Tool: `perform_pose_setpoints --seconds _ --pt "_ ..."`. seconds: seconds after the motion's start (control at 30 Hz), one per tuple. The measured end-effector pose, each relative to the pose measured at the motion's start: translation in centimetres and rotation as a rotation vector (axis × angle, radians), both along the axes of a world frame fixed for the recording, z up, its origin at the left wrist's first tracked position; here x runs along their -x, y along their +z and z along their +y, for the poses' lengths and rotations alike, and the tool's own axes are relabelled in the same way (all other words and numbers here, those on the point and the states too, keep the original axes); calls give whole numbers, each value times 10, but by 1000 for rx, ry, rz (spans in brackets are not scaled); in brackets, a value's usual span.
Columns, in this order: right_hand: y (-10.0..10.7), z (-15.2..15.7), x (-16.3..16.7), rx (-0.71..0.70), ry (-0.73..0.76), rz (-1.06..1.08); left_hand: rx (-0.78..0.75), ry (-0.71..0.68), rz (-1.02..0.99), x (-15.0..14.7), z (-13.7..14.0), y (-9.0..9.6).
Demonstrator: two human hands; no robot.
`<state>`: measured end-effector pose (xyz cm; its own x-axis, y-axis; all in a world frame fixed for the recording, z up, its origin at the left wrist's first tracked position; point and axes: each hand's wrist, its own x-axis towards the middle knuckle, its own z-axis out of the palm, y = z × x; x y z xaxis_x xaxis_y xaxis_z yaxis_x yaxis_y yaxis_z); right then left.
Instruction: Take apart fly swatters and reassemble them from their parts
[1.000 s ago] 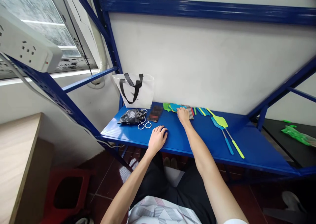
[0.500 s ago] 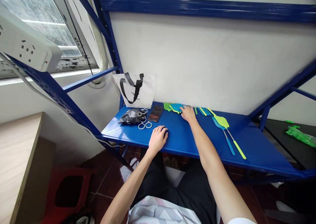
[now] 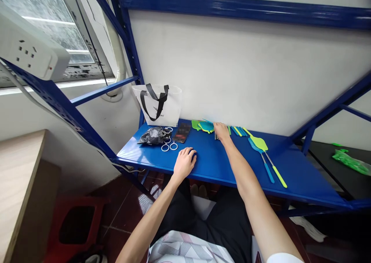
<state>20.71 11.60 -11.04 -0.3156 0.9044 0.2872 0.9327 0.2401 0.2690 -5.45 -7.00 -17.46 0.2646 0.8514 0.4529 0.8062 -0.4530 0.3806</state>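
Observation:
My right hand (image 3: 222, 131) is at the back of the blue table, fingers closed on the edge of a blue fly swatter head (image 3: 207, 121), which is tilted up off the pile. Beneath it lie more blue fly swatter heads (image 3: 206, 127) and green fly swatter heads (image 3: 196, 124). Thin metal rods (image 3: 216, 136) show partly under the hand. To its right lie several blue and green handles (image 3: 239, 131), then a yellow-green fly swatter (image 3: 260, 143) and a blue fly swatter (image 3: 255, 145) with rods and handles. My left hand (image 3: 184, 163) rests near the table's front edge, fingers loosely spread, holding nothing.
On the blue table (image 3: 214, 164), a white bag (image 3: 171, 104) with black straps stands at the back left. Before it are a black plastic bag (image 3: 153, 135), several white rings (image 3: 165, 147) and a blurred dark object (image 3: 182, 133). Blue frame posts (image 3: 131, 54) border the table.
My right hand has lifted the edge of a blue fly swatter head, which now tilts upward. The rods beneath my hand have come into view. My left hand stays in place.

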Motion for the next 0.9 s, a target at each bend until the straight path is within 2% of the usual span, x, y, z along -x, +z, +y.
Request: perform_pose_setpoints --seconds 0.13,0.23,0.43,0.57,0.67,0.73,0.8,0.9 --pt "16 -9 -8 -79 37 11 -14 -3 0 1 -1 1" --pt "19 -28 -12 -95 128 1 -19 -6 0 0 -1 2" --pt "-10 -109 1 -39 601 65 -52 51 -128 -2 2 -8" --pt "-22 -155 11 14 663 -19 -74 63 -201 -1 2 -12" --pt "-16 -163 6 75 656 -16 -60 38 -224 0 2 -10" --pt "-8 -157 -7 98 590 36 -50 26 -191 1 2 -8" --pt "0 -142 -27 99 431 106 -47 12 -134 1 2 -8" --pt "6 -114 -67 106 50 221 -54 6 -85 -1 1 -6"
